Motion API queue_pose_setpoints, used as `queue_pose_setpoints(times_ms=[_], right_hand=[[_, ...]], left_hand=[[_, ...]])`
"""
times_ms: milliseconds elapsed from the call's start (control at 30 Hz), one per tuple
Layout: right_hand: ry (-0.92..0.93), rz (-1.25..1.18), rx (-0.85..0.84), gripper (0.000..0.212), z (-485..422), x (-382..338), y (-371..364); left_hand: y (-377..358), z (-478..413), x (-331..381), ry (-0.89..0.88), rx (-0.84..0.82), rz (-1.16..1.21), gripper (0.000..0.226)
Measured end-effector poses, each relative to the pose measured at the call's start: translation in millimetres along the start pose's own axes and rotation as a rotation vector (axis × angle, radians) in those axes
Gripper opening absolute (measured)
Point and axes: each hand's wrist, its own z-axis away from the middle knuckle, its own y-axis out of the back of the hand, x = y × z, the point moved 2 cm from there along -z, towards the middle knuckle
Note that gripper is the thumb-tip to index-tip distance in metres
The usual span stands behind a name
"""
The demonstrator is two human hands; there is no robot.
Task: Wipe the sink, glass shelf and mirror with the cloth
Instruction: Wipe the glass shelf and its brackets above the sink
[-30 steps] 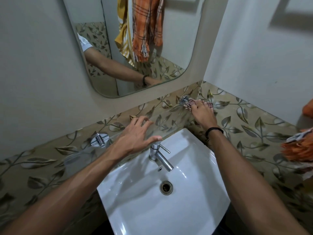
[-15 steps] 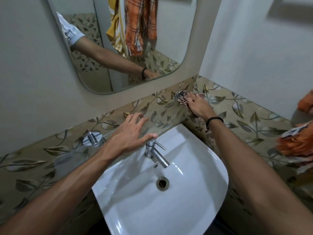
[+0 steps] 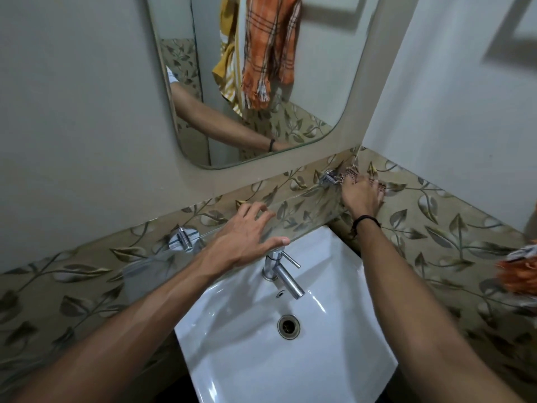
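On the left, a shiny bracket (image 3: 183, 239) holds one end of the glass shelf (image 3: 308, 209). The shelf runs along the leafy wall tiles, just above the back of the sink (image 3: 334, 359). The left hand (image 3: 247, 231) lies flat on the glass with its fingers spread. Its grip is let go and holds nothing, so I think it only steadies the shelf. Glass is hard, slippery and can break, so it wants a soft push, not a lean. Under that hand stands the tap (image 3: 280, 271), and the white sink looks smooth and hard. Up on the wall is the mirror (image 3: 261, 68), and no hand is on it. At the far right end of the shelf, next to a second bracket (image 3: 328, 178), the right hand (image 3: 360, 196) bends its fingers over the cloth (image 3: 351, 172) and holds it down on the glass. The cloth is soft and light, so it is best kept bunched under the fingers. Most of it hides under the hand. The see-through shelf is hard to make out, the mirror's top is cut off, and I cannot tell what the orange thing (image 3: 520, 274) at the right edge is.
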Motion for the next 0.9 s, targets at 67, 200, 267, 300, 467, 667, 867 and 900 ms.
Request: queue_pose_setpoints(times_ms=[67,200,267,300,467,667,867,900], right_hand=[[-0.057,-0.109,0.038,0.061,21,-8,-1],[0.032,-0.083,-0.013,0.063,63,-19,-12],[0.108,-0.059,-0.051,0.061,80,-18,-17],[0.134,-0.068,-0.060,0.059,85,-16,-19],[0.116,-0.283,-0.010,0.056,71,-7,-16],[-0.097,-0.426,0.074,0.060,14,13,3],[-0.315,-0.902,0.244,0.073,65,-4,-36],[-0.343,-0.964,0.247,0.075,75,-7,-44]], left_hand=[[-1,-1,-1,-0.007,0.011,0.005,0.085],[-3,-3,1,-0.018,0.020,0.001,0.077],[-2,-4,1,-0.016,0.021,0.003,0.076],[-2,-4,0,-0.015,0.019,0.006,0.079],[0,-2,1,-0.022,0.028,0.006,0.078],[4,0,4,-0.030,0.025,0.001,0.073],[4,1,4,-0.025,0.025,0.005,0.081],[4,1,4,-0.027,0.025,0.005,0.081]])
